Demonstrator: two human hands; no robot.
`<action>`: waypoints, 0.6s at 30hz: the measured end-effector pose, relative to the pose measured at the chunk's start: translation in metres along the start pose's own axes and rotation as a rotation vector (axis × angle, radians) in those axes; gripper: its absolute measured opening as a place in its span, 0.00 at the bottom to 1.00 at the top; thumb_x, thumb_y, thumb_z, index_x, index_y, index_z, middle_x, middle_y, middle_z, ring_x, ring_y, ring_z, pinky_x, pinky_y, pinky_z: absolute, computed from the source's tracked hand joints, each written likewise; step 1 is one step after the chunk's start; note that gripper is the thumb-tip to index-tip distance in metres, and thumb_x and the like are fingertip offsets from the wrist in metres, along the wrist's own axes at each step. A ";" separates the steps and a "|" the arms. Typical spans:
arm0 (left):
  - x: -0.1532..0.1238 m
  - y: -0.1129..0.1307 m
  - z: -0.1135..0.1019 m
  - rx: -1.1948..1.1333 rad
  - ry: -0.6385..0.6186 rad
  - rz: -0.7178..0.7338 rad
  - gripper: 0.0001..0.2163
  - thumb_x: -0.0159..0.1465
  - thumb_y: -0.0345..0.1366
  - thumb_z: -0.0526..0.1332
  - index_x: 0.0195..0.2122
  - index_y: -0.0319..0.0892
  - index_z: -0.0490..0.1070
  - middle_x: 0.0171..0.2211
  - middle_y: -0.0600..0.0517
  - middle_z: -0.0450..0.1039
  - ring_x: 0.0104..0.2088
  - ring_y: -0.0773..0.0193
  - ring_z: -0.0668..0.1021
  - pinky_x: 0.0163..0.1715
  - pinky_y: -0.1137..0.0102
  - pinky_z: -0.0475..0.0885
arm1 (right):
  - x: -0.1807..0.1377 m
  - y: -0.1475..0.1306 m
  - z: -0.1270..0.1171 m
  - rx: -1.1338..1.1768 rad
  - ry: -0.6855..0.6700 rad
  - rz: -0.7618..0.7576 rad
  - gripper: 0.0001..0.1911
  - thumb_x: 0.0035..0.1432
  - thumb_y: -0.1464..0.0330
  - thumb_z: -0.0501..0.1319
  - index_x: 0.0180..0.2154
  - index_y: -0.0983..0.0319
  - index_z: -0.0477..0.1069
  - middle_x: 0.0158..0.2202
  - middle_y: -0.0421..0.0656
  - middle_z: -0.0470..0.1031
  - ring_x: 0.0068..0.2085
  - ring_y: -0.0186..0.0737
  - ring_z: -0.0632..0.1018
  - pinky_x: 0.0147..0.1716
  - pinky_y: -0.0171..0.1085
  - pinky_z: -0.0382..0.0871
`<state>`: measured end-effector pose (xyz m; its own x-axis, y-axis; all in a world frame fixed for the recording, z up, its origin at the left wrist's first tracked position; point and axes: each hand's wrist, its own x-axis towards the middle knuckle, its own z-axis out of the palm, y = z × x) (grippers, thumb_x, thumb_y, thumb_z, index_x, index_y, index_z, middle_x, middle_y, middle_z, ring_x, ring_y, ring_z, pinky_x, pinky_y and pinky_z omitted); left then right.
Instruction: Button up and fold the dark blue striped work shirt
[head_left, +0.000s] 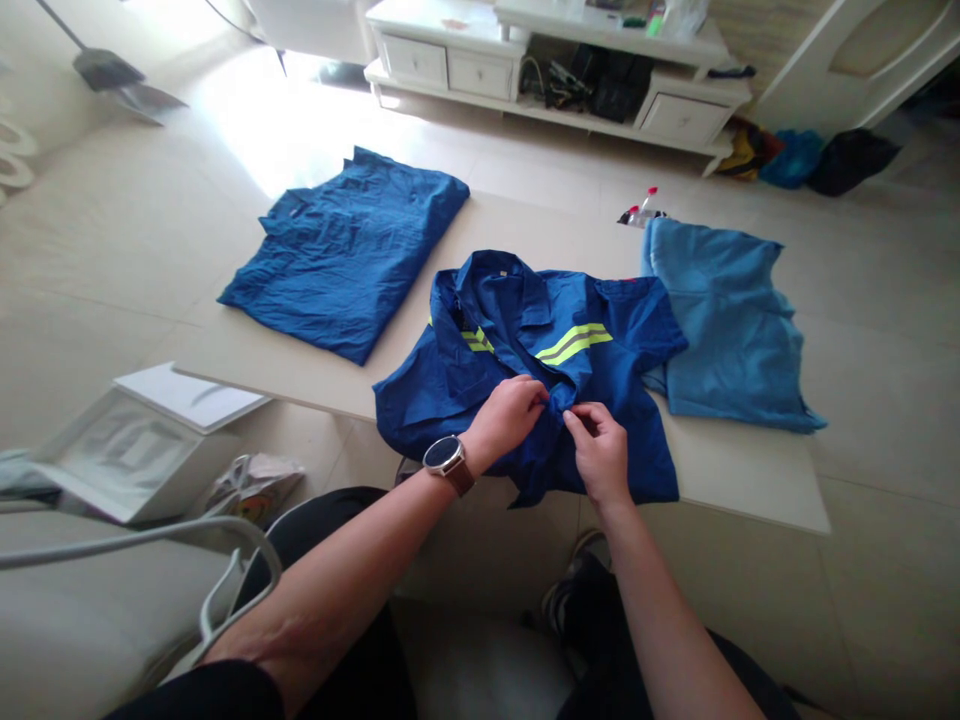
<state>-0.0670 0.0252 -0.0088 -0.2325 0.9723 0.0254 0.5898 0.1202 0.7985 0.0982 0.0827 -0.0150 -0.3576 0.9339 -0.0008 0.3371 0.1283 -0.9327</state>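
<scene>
A dark blue work shirt [600, 330] with yellow reflective stripes lies face up on the low white table [750, 470], its hem hanging over the near edge. My left hand [506, 415], with a watch on its wrist, pinches the shirt's front placket. My right hand [598, 450] pinches the same front edge just to the right. Both hands meet at the middle of the shirt's front.
A folded blue garment [345, 250] lies at the table's far left and a lighter blue one [727, 320] at the right. A small bottle [641, 212] sits behind it. A white box [135, 440] stands on the floor left; a white TV cabinet [555, 70] is beyond.
</scene>
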 end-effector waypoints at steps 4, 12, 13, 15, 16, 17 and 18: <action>-0.001 0.005 -0.001 0.023 -0.011 0.036 0.08 0.64 0.25 0.61 0.38 0.41 0.78 0.37 0.48 0.77 0.38 0.61 0.78 0.44 0.69 0.73 | -0.001 -0.004 0.000 -0.014 -0.024 -0.011 0.14 0.57 0.56 0.65 0.32 0.60 0.76 0.37 0.45 0.76 0.40 0.44 0.76 0.43 0.41 0.71; -0.006 0.010 0.000 0.100 -0.024 0.045 0.09 0.65 0.26 0.59 0.38 0.43 0.79 0.39 0.47 0.78 0.41 0.59 0.79 0.45 0.68 0.73 | -0.003 -0.003 0.002 0.017 -0.070 0.001 0.13 0.58 0.57 0.66 0.34 0.60 0.79 0.39 0.46 0.78 0.42 0.44 0.77 0.43 0.40 0.73; -0.007 0.010 0.001 0.093 -0.014 0.042 0.09 0.65 0.26 0.59 0.38 0.43 0.79 0.39 0.47 0.78 0.41 0.59 0.79 0.45 0.68 0.73 | -0.003 -0.003 0.002 0.023 -0.069 0.002 0.13 0.58 0.57 0.67 0.34 0.60 0.79 0.39 0.46 0.78 0.42 0.44 0.77 0.42 0.40 0.73; -0.006 0.009 0.004 0.070 0.011 0.038 0.09 0.65 0.26 0.59 0.37 0.42 0.79 0.38 0.47 0.79 0.39 0.60 0.79 0.43 0.69 0.73 | -0.003 -0.003 0.002 0.032 -0.067 0.002 0.13 0.58 0.57 0.67 0.34 0.60 0.80 0.38 0.46 0.78 0.41 0.44 0.78 0.42 0.40 0.73; -0.006 0.009 0.005 0.056 0.024 0.032 0.09 0.65 0.26 0.60 0.37 0.42 0.79 0.38 0.48 0.79 0.39 0.61 0.79 0.43 0.69 0.73 | -0.003 -0.003 0.001 0.035 -0.068 -0.001 0.13 0.58 0.57 0.67 0.34 0.60 0.80 0.38 0.46 0.78 0.41 0.44 0.78 0.42 0.40 0.73; -0.006 0.008 0.006 0.041 0.038 0.025 0.09 0.64 0.26 0.60 0.37 0.42 0.80 0.37 0.48 0.80 0.38 0.61 0.79 0.42 0.70 0.73 | -0.003 -0.003 0.001 0.036 -0.069 -0.004 0.13 0.58 0.58 0.67 0.34 0.60 0.80 0.38 0.46 0.78 0.41 0.43 0.78 0.42 0.40 0.73; -0.006 0.007 0.008 0.026 0.050 0.018 0.09 0.64 0.25 0.60 0.37 0.42 0.80 0.37 0.48 0.80 0.37 0.62 0.80 0.41 0.70 0.73 | -0.003 -0.003 0.001 0.035 -0.070 -0.007 0.12 0.58 0.58 0.66 0.34 0.60 0.81 0.38 0.46 0.79 0.40 0.43 0.78 0.42 0.40 0.73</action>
<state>-0.0556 0.0223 -0.0081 -0.2592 0.9633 0.0702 0.6138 0.1082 0.7820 0.0973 0.0789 -0.0125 -0.4206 0.9071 -0.0186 0.3044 0.1217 -0.9447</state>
